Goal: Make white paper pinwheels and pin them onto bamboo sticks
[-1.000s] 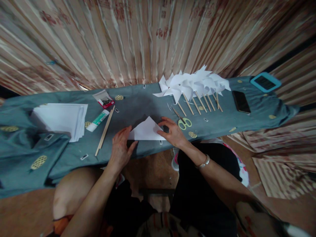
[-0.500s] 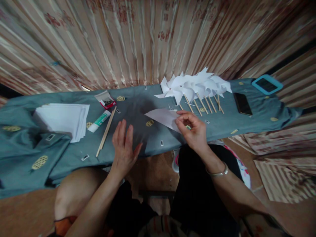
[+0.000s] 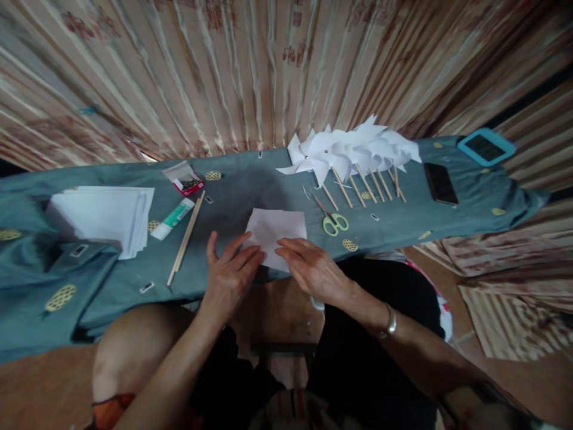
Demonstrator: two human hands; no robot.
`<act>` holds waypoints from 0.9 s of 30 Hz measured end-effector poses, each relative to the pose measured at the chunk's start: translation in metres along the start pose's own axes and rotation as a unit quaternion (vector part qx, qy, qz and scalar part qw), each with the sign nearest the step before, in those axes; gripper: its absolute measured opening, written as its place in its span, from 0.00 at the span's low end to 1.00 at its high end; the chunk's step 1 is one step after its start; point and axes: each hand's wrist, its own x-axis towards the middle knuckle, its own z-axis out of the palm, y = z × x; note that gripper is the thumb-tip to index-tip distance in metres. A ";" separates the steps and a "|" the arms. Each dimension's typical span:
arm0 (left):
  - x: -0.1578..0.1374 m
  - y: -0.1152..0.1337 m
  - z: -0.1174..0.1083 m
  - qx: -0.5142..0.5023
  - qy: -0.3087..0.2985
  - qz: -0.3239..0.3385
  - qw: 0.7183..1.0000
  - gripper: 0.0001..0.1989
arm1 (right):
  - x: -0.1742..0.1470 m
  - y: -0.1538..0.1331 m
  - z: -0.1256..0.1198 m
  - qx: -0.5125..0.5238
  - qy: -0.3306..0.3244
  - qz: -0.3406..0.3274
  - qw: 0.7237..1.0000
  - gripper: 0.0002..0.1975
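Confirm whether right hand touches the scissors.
Apart. The head view shows tablecloth visible between the right hand and the yellow-green handles of the scissors.

I am touching a squarish piece of white paper point(image 3: 280, 224) with both hands, my left hand point(image 3: 228, 278) spreading its fingers over the near left part and my right hand point(image 3: 316, 272) laying its fingertips on the near right. A silver bracelet point(image 3: 391, 321) is circling my right wrist. Green-handled scissors point(image 3: 333, 222) are lying to the right, below overlapping white pinwheels point(image 3: 331, 152) whose sticks are pointing my way; a dark phone point(image 3: 441, 183) and a blue-framed device point(image 3: 486, 147) are resting farther right. On my left, two wooden sticks point(image 3: 187, 239), a green-and-white tube point(image 3: 172, 218), an open red-and-white box point(image 3: 185, 178) and a stack of paper point(image 3: 101, 212) are lying on the grey-blue cloth point(image 3: 237, 197).
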 end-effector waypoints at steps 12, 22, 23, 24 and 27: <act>-0.013 -0.013 0.009 -0.018 -0.059 -0.017 0.998 0.13 | -0.008 0.029 0.005 -0.078 -0.069 0.028 0.994 0.20; -0.026 -0.014 0.003 -0.125 -0.062 -0.051 0.989 0.11 | -0.022 0.046 0.003 0.229 -0.026 0.126 0.965 0.11; -0.026 -0.013 0.002 -0.136 -0.064 -0.065 0.986 0.12 | -0.020 0.046 0.005 0.252 -0.013 0.157 0.955 0.10; -0.025 -0.012 0.001 -0.144 -0.066 -0.077 0.984 0.12 | -0.017 0.046 0.007 0.268 -0.003 0.187 0.945 0.10; -0.021 -0.009 0.000 -0.158 -0.058 -0.103 0.980 0.12 | -0.006 0.047 0.015 0.295 0.016 0.242 0.924 0.09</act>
